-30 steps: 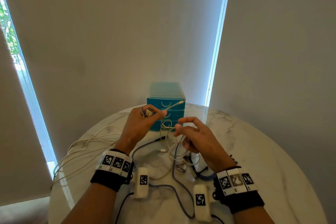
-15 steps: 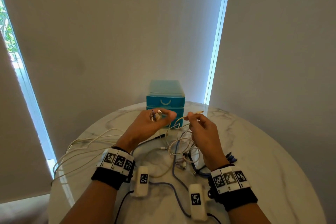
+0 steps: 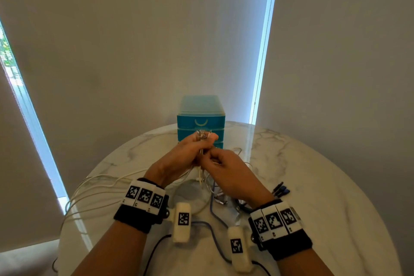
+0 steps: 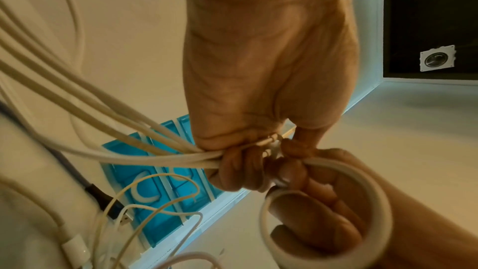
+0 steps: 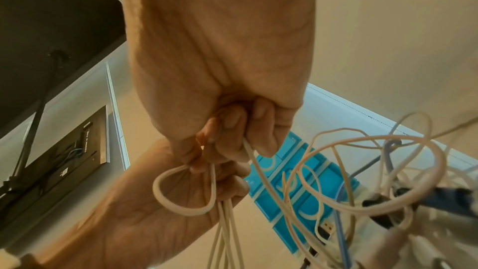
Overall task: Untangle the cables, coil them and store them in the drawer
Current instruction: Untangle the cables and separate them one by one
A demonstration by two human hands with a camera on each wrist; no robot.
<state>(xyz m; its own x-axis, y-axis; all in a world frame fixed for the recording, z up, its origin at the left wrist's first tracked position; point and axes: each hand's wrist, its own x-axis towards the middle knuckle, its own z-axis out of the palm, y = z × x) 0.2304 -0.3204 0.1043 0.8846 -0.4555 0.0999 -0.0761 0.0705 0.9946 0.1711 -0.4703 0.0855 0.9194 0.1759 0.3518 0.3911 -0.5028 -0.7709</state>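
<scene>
My left hand [image 3: 190,152] is raised over the round marble table [image 3: 313,197] and grips a bundle of several white cable strands [image 4: 145,150], their ends sticking up past its fingers. My right hand [image 3: 224,168] meets it from the right and pinches a thin white cable [image 5: 258,169], with a small white loop [image 5: 181,191] beside its fingers. A tangle of white, blue and black cables [image 3: 215,197] lies below the hands. The blue three-drawer box [image 3: 200,119] stands just behind them, drawers closed.
Long white cable loops [image 3: 94,192] trail over the table's left edge. Dark blue plugs [image 3: 281,189] lie right of my right wrist. A blue cable [image 3: 215,237] and a black one run toward me between the forearms. Blinds hang behind the table.
Both hands have come together in front of the drawer box. The right hand moved left to the left hand's bundle, carrying the thin white cable with it.
</scene>
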